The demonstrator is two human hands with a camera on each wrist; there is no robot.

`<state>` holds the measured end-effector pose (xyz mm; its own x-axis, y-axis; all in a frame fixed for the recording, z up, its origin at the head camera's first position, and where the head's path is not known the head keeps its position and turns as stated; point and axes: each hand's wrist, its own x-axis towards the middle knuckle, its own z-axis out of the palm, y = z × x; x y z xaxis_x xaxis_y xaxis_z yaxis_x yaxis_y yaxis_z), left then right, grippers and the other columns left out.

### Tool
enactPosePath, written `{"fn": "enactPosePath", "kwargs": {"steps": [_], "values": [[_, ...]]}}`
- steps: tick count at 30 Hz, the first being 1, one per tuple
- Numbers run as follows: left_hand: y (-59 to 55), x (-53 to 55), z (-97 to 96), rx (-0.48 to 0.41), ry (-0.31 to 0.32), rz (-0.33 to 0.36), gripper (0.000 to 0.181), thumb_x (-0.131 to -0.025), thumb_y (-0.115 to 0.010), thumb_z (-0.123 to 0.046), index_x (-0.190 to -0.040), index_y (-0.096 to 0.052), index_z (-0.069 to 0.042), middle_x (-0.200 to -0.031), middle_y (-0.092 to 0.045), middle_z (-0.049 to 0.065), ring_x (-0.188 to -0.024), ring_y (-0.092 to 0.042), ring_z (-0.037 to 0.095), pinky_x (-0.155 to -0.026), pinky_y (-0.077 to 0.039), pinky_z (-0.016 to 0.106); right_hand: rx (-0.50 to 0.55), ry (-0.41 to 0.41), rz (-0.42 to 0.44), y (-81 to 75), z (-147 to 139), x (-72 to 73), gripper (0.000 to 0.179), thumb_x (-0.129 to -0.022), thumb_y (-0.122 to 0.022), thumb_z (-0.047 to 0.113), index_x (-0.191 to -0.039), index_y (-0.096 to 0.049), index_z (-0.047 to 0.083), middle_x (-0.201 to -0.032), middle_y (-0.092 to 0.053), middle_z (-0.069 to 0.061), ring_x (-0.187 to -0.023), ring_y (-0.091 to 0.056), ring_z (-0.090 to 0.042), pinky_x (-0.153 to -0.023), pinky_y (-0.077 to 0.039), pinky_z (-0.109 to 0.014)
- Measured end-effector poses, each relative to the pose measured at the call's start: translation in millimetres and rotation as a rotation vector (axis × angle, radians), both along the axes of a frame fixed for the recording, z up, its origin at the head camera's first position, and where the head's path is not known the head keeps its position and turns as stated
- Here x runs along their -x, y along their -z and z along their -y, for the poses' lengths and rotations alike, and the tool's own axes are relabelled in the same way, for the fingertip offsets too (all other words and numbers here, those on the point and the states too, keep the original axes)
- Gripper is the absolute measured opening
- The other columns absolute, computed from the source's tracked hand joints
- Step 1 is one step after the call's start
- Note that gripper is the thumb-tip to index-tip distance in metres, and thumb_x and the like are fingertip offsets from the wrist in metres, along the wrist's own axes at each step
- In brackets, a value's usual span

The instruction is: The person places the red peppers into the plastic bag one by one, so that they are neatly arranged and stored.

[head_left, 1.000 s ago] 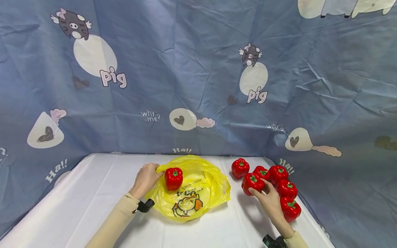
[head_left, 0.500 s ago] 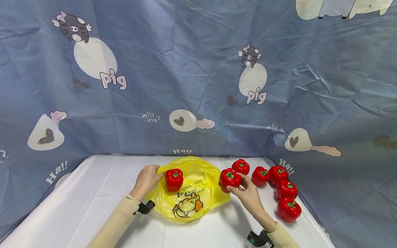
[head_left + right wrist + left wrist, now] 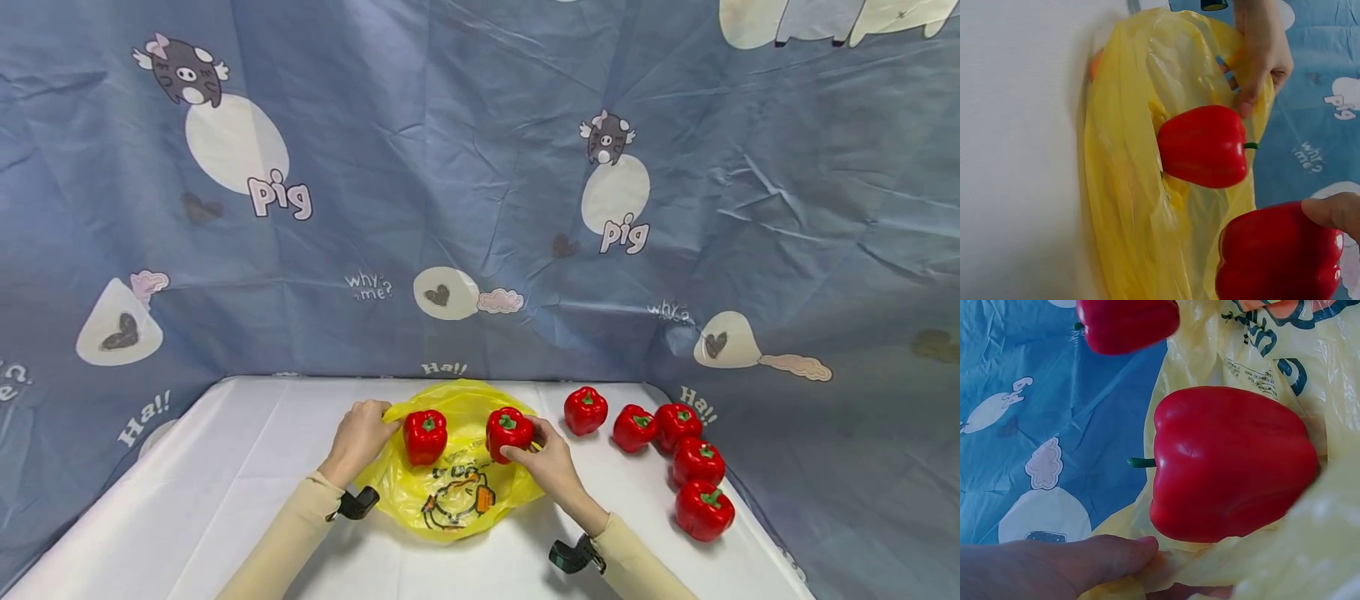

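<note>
Holding a pepper [image 3: 504, 437], right grip [image 3: 551, 460] has moved over the bag [image 3: 510, 492].

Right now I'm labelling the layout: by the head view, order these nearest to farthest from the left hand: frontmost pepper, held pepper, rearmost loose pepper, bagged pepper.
1. Bagged pepper: in the yellow bag, beside the left hand.
2. Held pepper: in the right hand, farther right.
3. Rearmost loose pepper: on the table, right of the bag.
4. Frontmost pepper: at far right.
</note>
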<state>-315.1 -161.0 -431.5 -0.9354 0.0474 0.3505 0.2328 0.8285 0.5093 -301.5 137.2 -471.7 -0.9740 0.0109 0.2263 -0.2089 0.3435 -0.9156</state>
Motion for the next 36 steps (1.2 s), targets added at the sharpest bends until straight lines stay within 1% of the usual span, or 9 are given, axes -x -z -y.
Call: {"fn": "enactPosePath", "kwargs": {"steps": [4,10,12,16,21,24,28,34,36], "values": [[0.1,0.2,-0.3,0.007,-0.009,-0.003,0.017,-0.083,-0.074,-0.011,-0.091,-0.073,0.003,-0.069,-0.065,0.01,-0.048,-0.041,0.012,-0.046,-0.031,0.025,-0.016,-0.032,0.026,5.7,14,7.9,0.07,-0.075,-0.082,0.026,-0.131,-0.05,0.0,-0.127,-0.06,-0.02,-0.119,-0.057,-0.034,-0.095,-0.05,-0.043],[0.9,-0.6,-2.9,0.002,-0.007,-0.03,0.031,-0.085,-0.073,-0.015,-0.108,-0.068,0.005,-0.097,-0.071,0.023,-0.054,-0.056,0.016,-0.051,-0.044,0.03,-0.027,-0.038,0.061,15.4,36,17.3,0.072,-0.074,-0.083,0.03,-0.13,-0.05,0.001,-0.125,-0.06,-0.019,-0.117,-0.058,-0.033,-0.092,-0.051,-0.041],[1.2,-1.1,-3.9,-0.023,0.001,-0.026,0.037,-0.086,-0.072,-0.015,-0.117,-0.065,0.002,-0.091,-0.071,0.021,-0.05,-0.056,0.016,-0.049,-0.045,0.03,-0.016,-0.033,0.067,17.6,43,19.7,0.071,-0.074,-0.083,0.029,-0.13,-0.05,0.0,-0.122,-0.06,-0.019,-0.114,-0.059,-0.032,-0.09,-0.053,-0.04],[2.2,-0.9,-5.5,-0.065,0.026,-0.011,0.042,-0.088,-0.07,-0.013,-0.128,-0.061,-0.004,-0.062,-0.063,0.008,-0.037,-0.045,0.011,-0.04,-0.038,0.024,0.019,-0.019,0.063,20.3,54,23.3,0.072,-0.074,-0.083,0.027,-0.13,-0.049,-0.002,-0.118,-0.06,-0.019,-0.109,-0.061,-0.031,-0.085,-0.054,-0.037],[2.8,0.4,-6.2,-0.051,0.035,-0.03,0.036,-0.087,-0.071,-0.012,-0.122,-0.065,-0.005,-0.061,-0.06,0.006,-0.037,-0.037,0.007,-0.041,-0.033,0.022,0.053,-0.022,0.069,25.4,65,28.0,0.072,-0.075,-0.083,0.027,-0.131,-0.048,-0.001,-0.12,-0.06,-0.018,-0.107,-0.061,-0.028,-0.085,-0.054,-0.035],[2.1,0.8,-6.6,-0.04,0.036,-0.047,0.032,-0.086,-0.072,-0.011,-0.117,-0.068,-0.004,-0.082,-0.071,0.015,-0.044,-0.042,0.009,-0.048,-0.039,0.026,0.075,-0.036,0.075,29.2,70,30.2,0.071,-0.076,-0.082,0.024,-0.132,-0.046,-0.001,-0.121,-0.059,-0.019,-0.108,-0.061,-0.028,-0.086,-0.054,-0.036],[1.4,-0.4,-6.2,-0.016,0.035,-0.084,0.026,-0.087,-0.071,-0.012,-0.112,-0.072,-0.005,-0.107,-0.071,0.017,-0.06,-0.056,0.013,-0.06,-0.047,0.031,0.111,-0.057,0.082,33.9,74,33.0,0.072,-0.077,-0.082,0.023,-0.133,-0.045,-0.002,-0.125,-0.058,-0.02,-0.112,-0.061,-0.03,-0.088,-0.053,-0.037],[1.1,-1.8,-5.8,-0.02,0.011,-0.112,0.027,-0.09,-0.068,-0.02,-0.116,-0.071,-0.01,-0.105,-0.071,0.017,-0.055,-0.051,0.014,-0.052,-0.038,0.029,0.109,-0.104,0.067,35.0,78,34.4,0.073,-0.08,-0.08,0.026,-0.136,-0.041,0.0,-0.131,-0.055,-0.02,-0.12,-0.057,-0.033,-0.092,-0.052,-0.037],[2.0,-2.0,-6.1,-0.036,-0.003,-0.109,0.03,-0.092,-0.066,-0.024,-0.118,-0.07,-0.011,-0.09,-0.072,0.018,-0.05,-0.045,0.013,-0.049,-0.035,0.029,0.079,-0.113,0.055,34.4,80,33.0,0.073,-0.081,-0.078,0.025,-0.137,-0.04,-0.001,-0.132,-0.055,-0.021,-0.121,-0.056,-0.034,-0.093,-0.051,-0.038]]}}
